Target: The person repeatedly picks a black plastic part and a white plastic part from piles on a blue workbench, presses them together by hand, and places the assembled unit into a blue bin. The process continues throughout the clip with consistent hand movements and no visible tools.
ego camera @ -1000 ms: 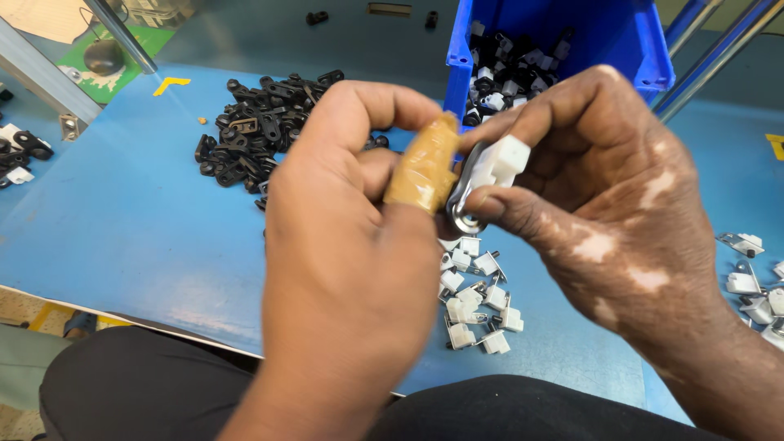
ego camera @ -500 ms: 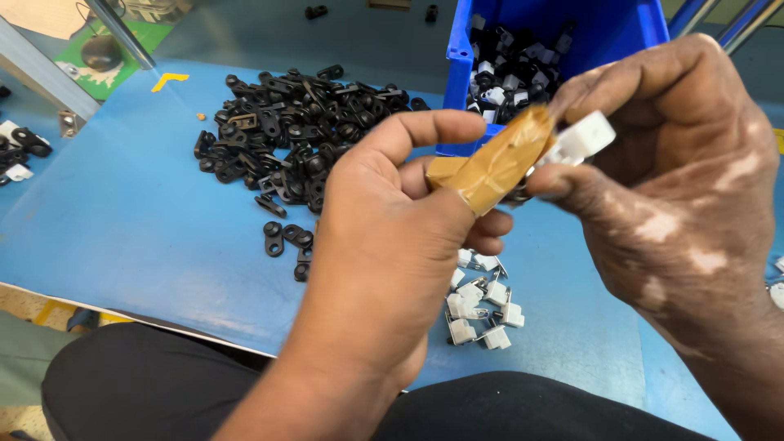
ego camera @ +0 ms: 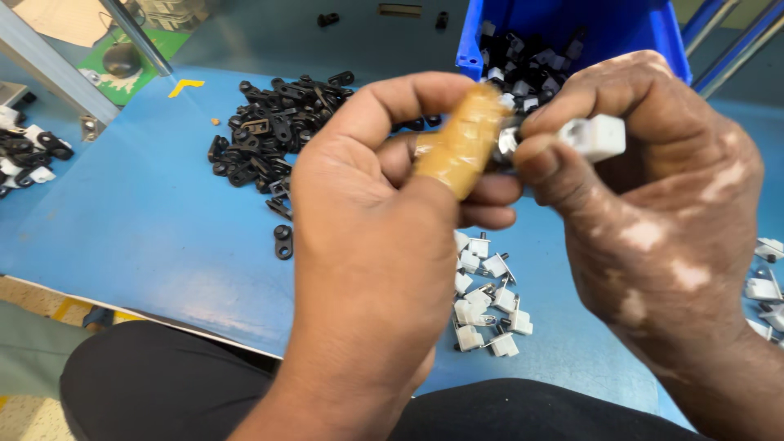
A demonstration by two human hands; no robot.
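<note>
Head view, left hand: the left hand (ego camera: 367,245) is raised over the blue table (ego camera: 147,220), back of the hand to the camera, fingers curled inward; its thumb, wrapped in yellowish tape (ego camera: 461,143), presses toward the other hand.

Head view, right hand: the right hand (ego camera: 661,212) meets the left one at the fingertips; thumb and forefinger are pinched on a small white plastic block (ego camera: 594,137).

Head view, held piece: a small metal part (ego camera: 506,140) shows between the taped thumb and the white block, touching both. Whether the left fingers actually clamp it cannot be told.

Head view, place of the piece: held up in the air between both hands, in front of the blue bin (ego camera: 572,33) and above the table.

Head view, bin: it stands at the far edge of the table and holds mixed black and white pieces.

Head view, black pile: a heap of black clips (ego camera: 269,135) lies on the table left of the hands, with one stray clip (ego camera: 283,242) just apart from it.

Head view, white pile: a cluster of white clips (ego camera: 486,298) lies on the table beneath the hands.

Head view, right edge: more white pieces (ego camera: 763,286) lie past the right wrist.

Head view, left edge: a few black and white pieces (ego camera: 28,151) lie at the far left.
</note>
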